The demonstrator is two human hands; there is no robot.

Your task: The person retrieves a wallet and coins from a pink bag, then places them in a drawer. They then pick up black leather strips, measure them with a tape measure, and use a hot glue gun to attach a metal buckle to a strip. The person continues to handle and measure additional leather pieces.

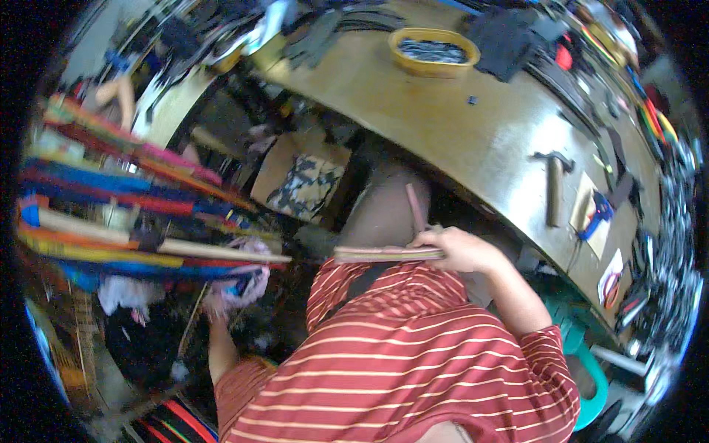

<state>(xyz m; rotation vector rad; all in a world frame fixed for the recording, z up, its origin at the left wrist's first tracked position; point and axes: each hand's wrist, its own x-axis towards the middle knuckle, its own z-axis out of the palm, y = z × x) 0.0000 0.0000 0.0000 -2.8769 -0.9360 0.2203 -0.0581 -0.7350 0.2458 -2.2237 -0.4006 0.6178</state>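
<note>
My right hand [461, 251] is closed around one end of a flat, layered pink and beige strip [377, 255], held across my lap. From the same hand a narrow pink piece [415, 205] sticks up over my dark trouser leg. Out to the left side, my left hand [216, 306] is down beside a bunched lilac cloth [251, 277]. Its fingers are blurred, so whether it grips anything does not show. Just above it hang many coloured straps [111, 255], with a cream-coloured strap [199, 247] among them.
A long work table [443, 144] runs along the far and right side. On it are a yellow basin [434, 70] of small dark pieces, a hammer [554, 188] and orange-handled scissors [611, 288]. A cardboard box [269, 173] stands below; a teal chair [594, 384] is at my right.
</note>
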